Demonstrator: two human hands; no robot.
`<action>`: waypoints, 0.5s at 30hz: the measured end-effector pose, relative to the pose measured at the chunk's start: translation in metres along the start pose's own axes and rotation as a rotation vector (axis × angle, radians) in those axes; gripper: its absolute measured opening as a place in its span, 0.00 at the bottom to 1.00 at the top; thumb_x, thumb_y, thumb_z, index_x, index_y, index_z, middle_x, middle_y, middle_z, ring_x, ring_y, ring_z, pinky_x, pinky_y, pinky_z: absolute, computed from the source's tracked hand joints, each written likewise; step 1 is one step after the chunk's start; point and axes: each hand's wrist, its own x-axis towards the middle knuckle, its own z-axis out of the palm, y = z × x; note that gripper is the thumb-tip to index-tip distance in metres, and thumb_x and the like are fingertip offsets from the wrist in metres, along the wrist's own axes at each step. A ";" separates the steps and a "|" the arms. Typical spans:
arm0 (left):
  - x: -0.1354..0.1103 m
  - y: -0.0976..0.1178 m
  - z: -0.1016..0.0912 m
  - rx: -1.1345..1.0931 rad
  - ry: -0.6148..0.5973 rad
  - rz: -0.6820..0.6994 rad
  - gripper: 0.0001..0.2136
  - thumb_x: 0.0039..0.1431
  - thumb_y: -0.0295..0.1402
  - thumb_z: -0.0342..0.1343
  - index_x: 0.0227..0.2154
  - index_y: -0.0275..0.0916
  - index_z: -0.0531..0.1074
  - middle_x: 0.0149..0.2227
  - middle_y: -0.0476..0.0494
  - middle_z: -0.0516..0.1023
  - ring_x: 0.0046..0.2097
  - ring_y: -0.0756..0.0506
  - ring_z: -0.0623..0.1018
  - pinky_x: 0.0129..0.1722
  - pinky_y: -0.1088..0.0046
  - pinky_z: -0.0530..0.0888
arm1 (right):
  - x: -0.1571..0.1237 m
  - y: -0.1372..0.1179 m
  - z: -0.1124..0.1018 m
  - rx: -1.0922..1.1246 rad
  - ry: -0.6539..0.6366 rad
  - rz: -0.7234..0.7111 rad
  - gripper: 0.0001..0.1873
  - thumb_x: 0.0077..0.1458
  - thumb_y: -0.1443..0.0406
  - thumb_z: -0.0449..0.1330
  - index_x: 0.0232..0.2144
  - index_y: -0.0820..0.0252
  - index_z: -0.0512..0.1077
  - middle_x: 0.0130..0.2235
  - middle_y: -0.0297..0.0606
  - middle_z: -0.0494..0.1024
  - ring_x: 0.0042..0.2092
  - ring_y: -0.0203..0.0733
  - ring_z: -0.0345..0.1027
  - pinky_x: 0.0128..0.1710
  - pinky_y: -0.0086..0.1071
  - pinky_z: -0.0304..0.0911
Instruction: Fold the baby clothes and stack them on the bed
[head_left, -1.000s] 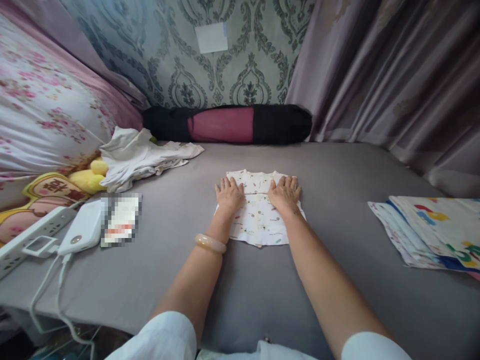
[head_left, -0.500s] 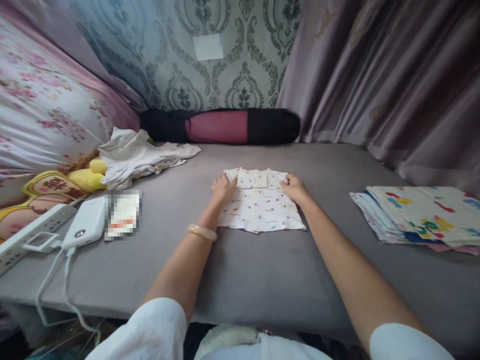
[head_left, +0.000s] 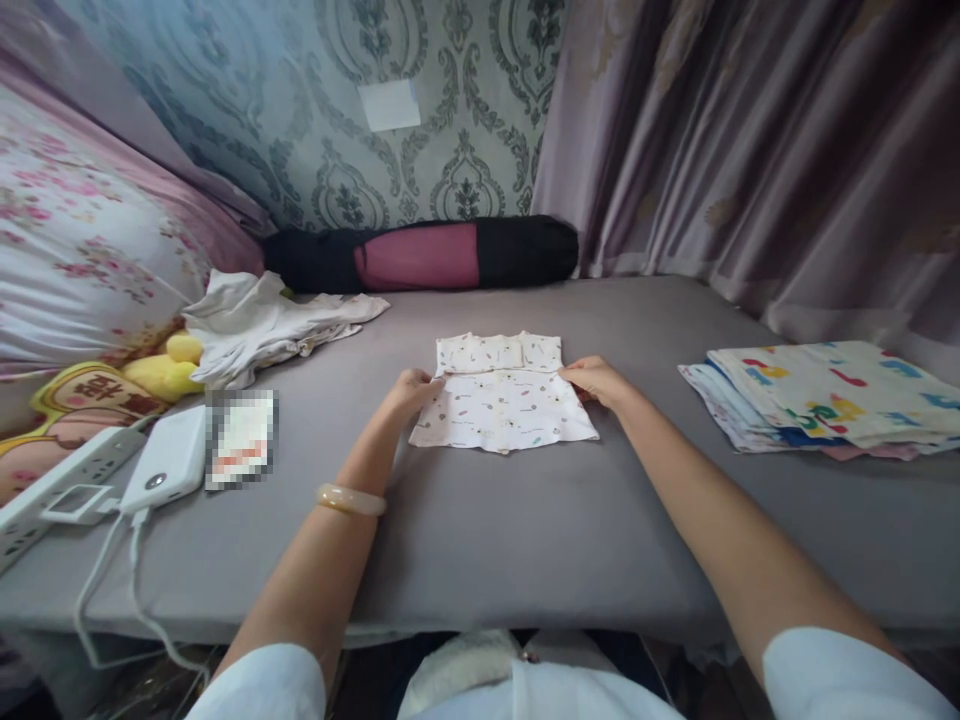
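A small white printed garment [head_left: 501,397] lies flat and partly folded on the grey bed sheet [head_left: 480,530]. My left hand [head_left: 409,388] pinches its left edge with the fingers closed. A pale bangle [head_left: 350,499] circles that wrist. At the garment's right edge, my right hand [head_left: 596,380] also grips the cloth with curled fingers.
A stack of folded colourful cloths [head_left: 825,395] lies at the right. Crumpled white clothes [head_left: 259,320] and a yellow plush toy [head_left: 161,365] are at the left, with a white power bank [head_left: 166,460], a power strip [head_left: 60,480] and cables. A black and maroon roll [head_left: 420,255] lies against the wall.
Both hands slid off the top of the garment outward to its left and right edges and closed on the cloth. The view shifted slightly, so everything sits further left.
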 end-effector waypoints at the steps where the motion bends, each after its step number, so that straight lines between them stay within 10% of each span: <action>1: -0.002 0.000 -0.001 -0.012 -0.008 -0.005 0.08 0.56 0.36 0.57 0.27 0.38 0.71 0.20 0.52 0.68 0.24 0.51 0.69 0.23 0.77 0.63 | 0.000 0.001 -0.001 -0.026 0.004 0.002 0.06 0.57 0.68 0.59 0.31 0.65 0.75 0.20 0.32 0.73 0.23 0.33 0.67 0.24 0.24 0.63; 9: -0.006 0.000 -0.001 0.026 0.019 -0.067 0.08 0.56 0.34 0.57 0.23 0.38 0.69 0.16 0.53 0.64 0.21 0.52 0.67 0.21 0.78 0.62 | -0.012 0.004 0.005 -0.623 0.211 -0.185 0.15 0.57 0.65 0.55 0.43 0.64 0.76 0.43 0.53 0.79 0.46 0.53 0.73 0.42 0.38 0.65; 15: -0.020 -0.001 -0.009 0.011 -0.083 -0.090 0.09 0.54 0.35 0.59 0.23 0.38 0.68 0.16 0.54 0.65 0.20 0.51 0.68 0.21 0.78 0.64 | -0.024 0.012 -0.001 -0.592 0.174 -0.234 0.20 0.59 0.61 0.54 0.51 0.64 0.71 0.45 0.49 0.79 0.47 0.49 0.72 0.42 0.34 0.63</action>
